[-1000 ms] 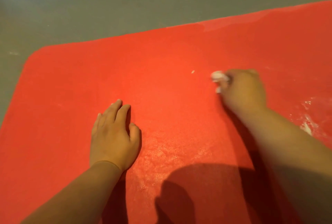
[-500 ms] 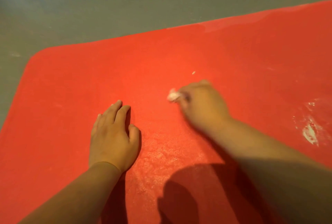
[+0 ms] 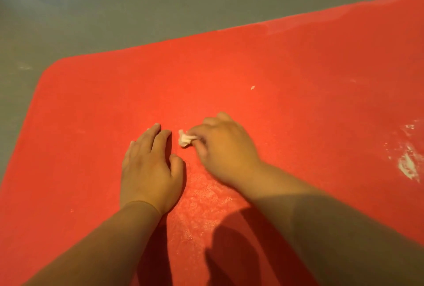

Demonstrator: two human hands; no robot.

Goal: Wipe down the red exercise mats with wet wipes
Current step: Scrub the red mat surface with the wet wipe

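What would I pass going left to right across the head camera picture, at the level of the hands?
In order: grey floor, red mat, left hand, wipe, right hand, white smears.

On my feed the left hand (image 3: 149, 171) and right hand (image 3: 227, 150) were bare, the left forearm (image 3: 103, 246) and right forearm (image 3: 321, 221) uncovered to the frame's edge, partly shadowed.

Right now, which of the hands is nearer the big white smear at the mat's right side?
Right. The right hand, pinching a wipe, lies left of the white smear; the left hand rests flat farther left.
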